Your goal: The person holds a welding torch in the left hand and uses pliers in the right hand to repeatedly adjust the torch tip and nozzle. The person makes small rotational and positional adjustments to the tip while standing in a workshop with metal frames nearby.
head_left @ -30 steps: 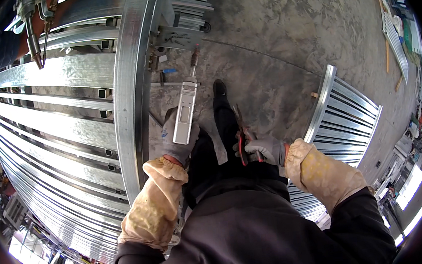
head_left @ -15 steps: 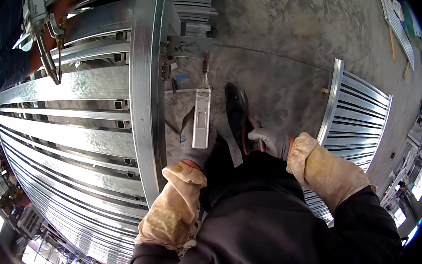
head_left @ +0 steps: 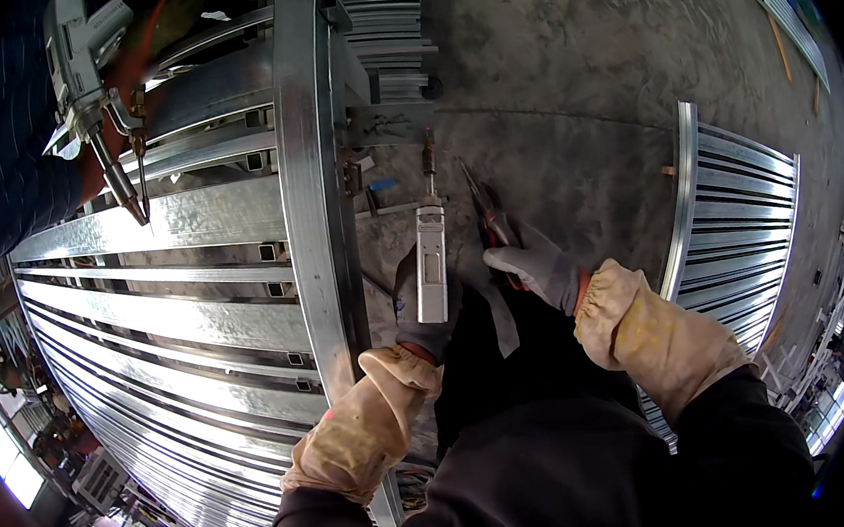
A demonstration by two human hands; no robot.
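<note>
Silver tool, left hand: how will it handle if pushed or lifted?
Silver tool: probably stiff, given its straight, metal-looking housing. Unlikely to roll, as its sides look flat. Perhaps rear-heavy, since the housing is thicker than its tip.

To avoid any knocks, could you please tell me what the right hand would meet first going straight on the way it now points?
Probably the silver tool in the left hand, though depth is unclear; the right hand might miss it.
</note>
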